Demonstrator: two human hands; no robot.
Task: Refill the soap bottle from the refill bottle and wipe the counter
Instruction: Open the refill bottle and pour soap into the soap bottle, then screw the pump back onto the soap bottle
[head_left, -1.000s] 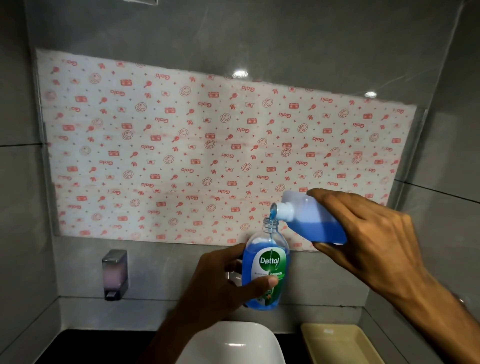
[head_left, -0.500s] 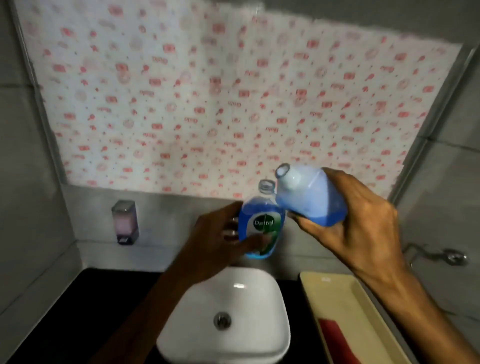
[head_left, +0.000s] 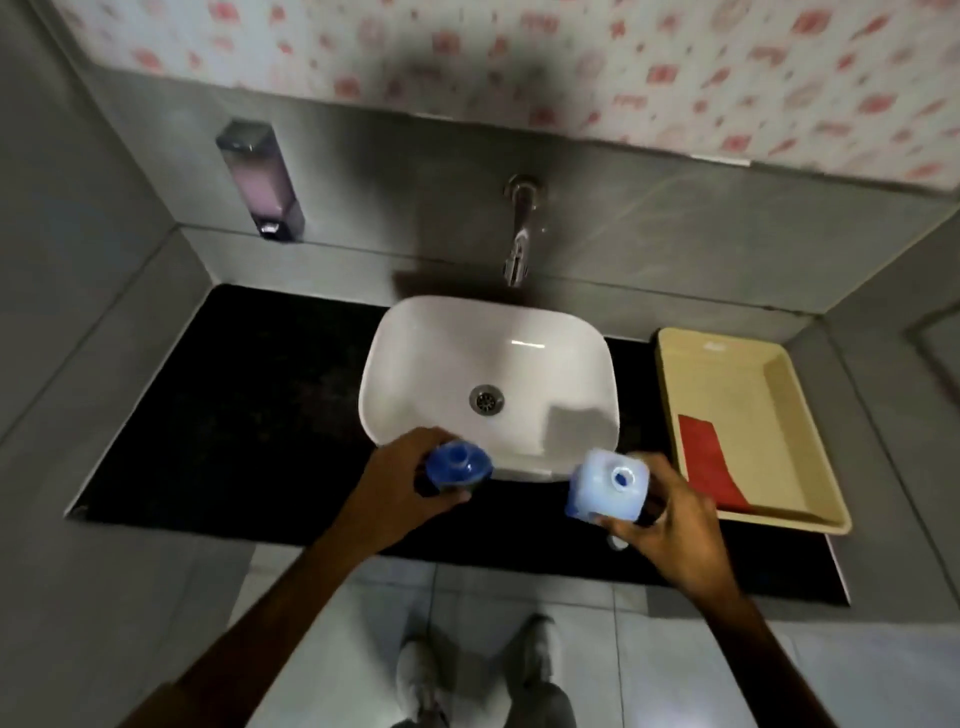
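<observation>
Seen from above, the blue soap bottle (head_left: 458, 465) stands upright with its neck open, gripped by my left hand (head_left: 402, 486) at the front edge of the white basin (head_left: 441, 353). My right hand (head_left: 670, 512) holds the pale refill bottle (head_left: 605, 483) upright, its open spout facing up, low over the black counter (head_left: 249, 415) to the right of the soap bottle. The two bottles are apart. A red cloth (head_left: 709, 467) lies in the beige tray (head_left: 800, 415) at the right.
A wall tap (head_left: 519, 234) hangs over the basin. A soap dispenser (head_left: 262, 182) is fixed to the grey wall at the back left. Something small and white (head_left: 617, 543) lies on the counter under my right hand. My shoes (head_left: 483, 670) stand on the tiled floor.
Pouring has stopped. The refill bottle has been tipped back upright, and both hands have come down with their bottles from in front of the wall to counter level. The view has swung downward.
</observation>
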